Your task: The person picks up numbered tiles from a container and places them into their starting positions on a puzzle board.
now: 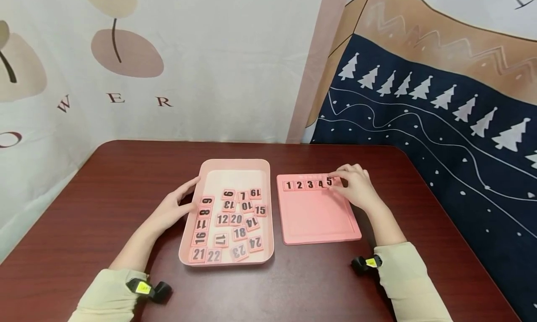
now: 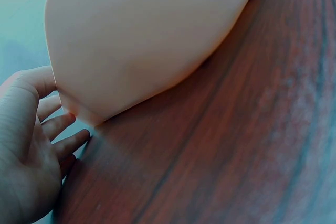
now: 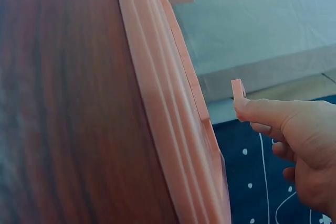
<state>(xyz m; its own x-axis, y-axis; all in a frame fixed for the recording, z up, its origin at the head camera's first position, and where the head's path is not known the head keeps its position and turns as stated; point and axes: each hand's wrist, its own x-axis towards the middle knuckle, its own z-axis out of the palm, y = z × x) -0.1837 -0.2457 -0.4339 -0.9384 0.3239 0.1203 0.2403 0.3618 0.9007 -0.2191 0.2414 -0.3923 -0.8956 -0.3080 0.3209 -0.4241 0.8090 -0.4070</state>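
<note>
A pink square board point(image 1: 316, 219) lies at the right of the table, with tiles 1, 2, 3 and 4 in a row along its top edge. My right hand point(image 1: 357, 187) pinches the number 5 tile point(image 1: 329, 181) between thumb and fingers, close over the board beside the 4. In the right wrist view the tile point(image 3: 238, 88) stands out from the fingertips, above the board's edge point(image 3: 168, 98). At the left, my left hand point(image 1: 169, 210) rests against the long side of a pink tray point(image 1: 235, 164), fingers extended and thumb at its rim.
Inside the tray several loose number tiles point(image 1: 236, 219) lie at various angles, with a column of them along its left side. Tray and board stand side by side on a dark red wooden table point(image 1: 310, 284). Patterned cloths point(image 1: 235, 79) hang behind the table and to its right.
</note>
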